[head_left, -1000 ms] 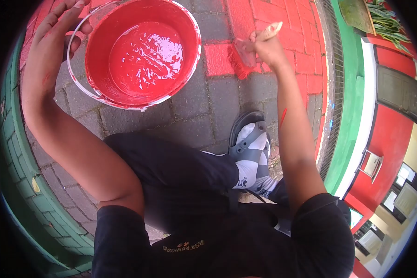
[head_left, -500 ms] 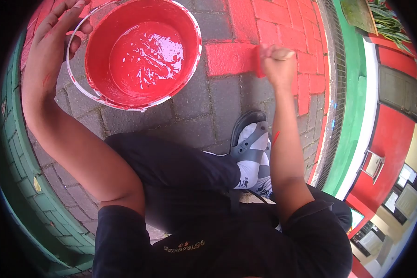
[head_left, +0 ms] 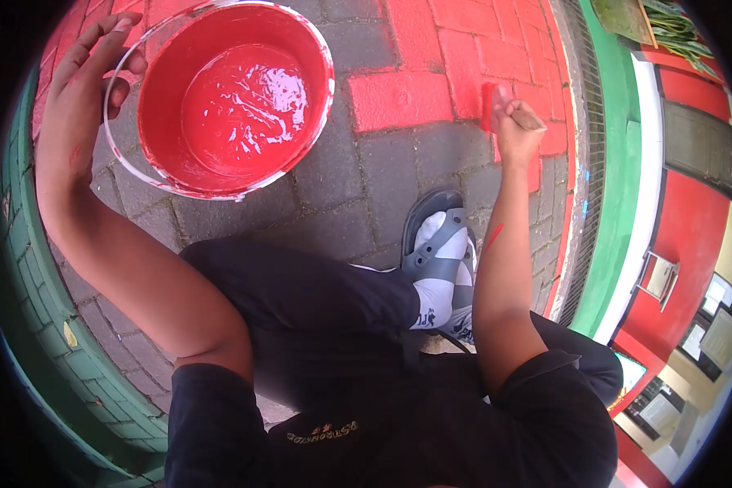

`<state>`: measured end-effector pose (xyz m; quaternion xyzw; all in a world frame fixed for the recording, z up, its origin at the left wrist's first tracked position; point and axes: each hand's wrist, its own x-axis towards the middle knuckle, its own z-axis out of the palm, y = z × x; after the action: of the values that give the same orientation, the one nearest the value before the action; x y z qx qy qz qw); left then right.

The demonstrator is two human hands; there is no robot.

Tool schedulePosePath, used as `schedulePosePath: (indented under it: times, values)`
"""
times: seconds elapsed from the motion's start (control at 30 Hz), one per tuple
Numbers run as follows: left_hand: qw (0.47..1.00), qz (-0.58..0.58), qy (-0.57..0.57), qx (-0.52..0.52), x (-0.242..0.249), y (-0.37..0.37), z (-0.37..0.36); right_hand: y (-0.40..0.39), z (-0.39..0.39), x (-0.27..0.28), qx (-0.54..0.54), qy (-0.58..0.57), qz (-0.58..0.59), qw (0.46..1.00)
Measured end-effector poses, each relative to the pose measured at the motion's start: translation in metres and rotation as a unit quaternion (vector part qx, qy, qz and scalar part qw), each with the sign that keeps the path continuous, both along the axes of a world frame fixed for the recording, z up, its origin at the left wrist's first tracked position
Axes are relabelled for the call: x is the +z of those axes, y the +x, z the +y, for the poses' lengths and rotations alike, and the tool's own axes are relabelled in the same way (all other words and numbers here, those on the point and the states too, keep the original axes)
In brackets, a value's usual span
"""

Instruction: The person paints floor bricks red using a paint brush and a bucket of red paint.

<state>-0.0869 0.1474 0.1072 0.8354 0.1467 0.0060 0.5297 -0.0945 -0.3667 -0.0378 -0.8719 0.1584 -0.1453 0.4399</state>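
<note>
A bucket (head_left: 159, 122) of wet red paint (head_left: 244, 106) stands on the pavers at the upper left, its rim smeared red and white. My left hand (head_left: 85, 89) is at its left side, fingers loosely curled through the thin bucket handle (head_left: 108, 122). My right hand (head_left: 516, 134) is closed around a paintbrush, its wooden handle end (head_left: 529, 120) poking out of the fist. The red bristles (head_left: 488, 106) touch the pavers at the edge of the red-painted area (head_left: 403, 99). A red streak marks my right forearm.
Unpainted grey pavers (head_left: 325, 183) lie between the bucket and my sandalled foot (head_left: 435, 240). A drain grate (head_left: 591, 163) and a green strip (head_left: 618, 187) run along the right. Green-painted bricks (head_left: 37, 309) border the left. A leafy plant (head_left: 679, 37) is at the upper right.
My right hand has moved right with the paintbrush, off the nearer red paver towards the painted edge. The bucket and my left hand appear slightly further left in view.
</note>
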Motion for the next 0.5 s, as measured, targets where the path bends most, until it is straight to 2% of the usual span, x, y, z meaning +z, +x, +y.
schedulePosePath:
  times: [0.03, 0.1, 0.13, 0.17, 0.23, 0.27, 0.33, 0.37, 0.43, 0.47, 0.5]
  values:
    - [1.000, 0.005, -0.006, 0.015, 0.002, 0.001, -0.004, 0.002, 0.005, -0.003, 0.000, 0.003, -0.024, 1.000]
    - [1.000, 0.004, 0.005, 0.015, 0.003, 0.003, -0.008, -0.004, 0.040, -0.015, 0.154, 0.146, -0.043, 0.976]
    - [1.000, 0.006, 0.017, 0.018, 0.003, 0.003, -0.009, -0.010, 0.045, -0.033, 0.153, -0.106, -0.004, 0.983]
    - [1.000, 0.007, 0.018, 0.017, 0.003, 0.003, -0.007, -0.021, 0.084, 0.012, 0.179, -0.101, 0.026, 0.978]
    - [1.000, 0.008, 0.004, -0.006, 0.000, 0.003, -0.002, -0.018, 0.084, 0.022, 0.199, -0.029, 0.071, 0.977]
    - [1.000, 0.009, 0.003, -0.007, 0.000, 0.002, -0.003, -0.015, 0.076, 0.020, 0.198, -0.029, 0.072, 0.977]
    - [1.000, 0.006, 0.012, 0.004, 0.002, 0.001, -0.003, 0.000, 0.048, 0.015, 0.057, 0.204, 0.079, 0.974]
    - [1.000, 0.005, 0.013, 0.006, 0.003, 0.001, -0.002, 0.009, 0.032, 0.014, 0.059, 0.205, 0.078, 0.974]
    - [1.000, 0.003, 0.013, -0.012, 0.002, 0.001, 0.000, 0.025, 0.016, 0.022, 0.021, 0.137, 0.019, 0.990]
    - [1.000, 0.003, 0.014, -0.008, 0.002, 0.001, 0.001, 0.030, 0.021, 0.027, 0.025, 0.138, 0.020, 0.990]
    - [1.000, 0.009, 0.010, -0.004, 0.003, 0.002, 0.000, 0.034, 0.023, 0.032, 0.033, -0.019, -0.001, 0.999]
